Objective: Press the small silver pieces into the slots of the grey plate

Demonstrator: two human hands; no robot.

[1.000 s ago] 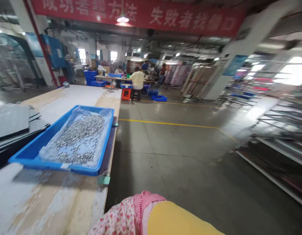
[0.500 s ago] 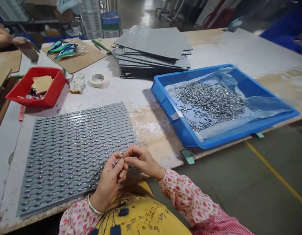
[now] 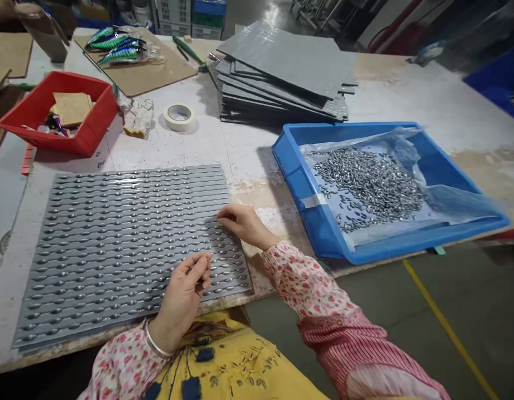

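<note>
– Is there any lettering to read on the counter (image 3: 207, 149)?

– None that I can make out

– What about the red strip (image 3: 28, 159) beside the red bin (image 3: 92, 130)?

– It seems to bear small dark marks, too tiny to tell as letters or numbers

– And the white tape (image 3: 313, 200) on the blue tray (image 3: 292, 169)?

– No writing I can read on that, nor a brand or number elsewhere

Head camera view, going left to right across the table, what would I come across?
Red bin, crumpled scrap, left hand, right hand, blue tray of small metallic pieces.
</note>
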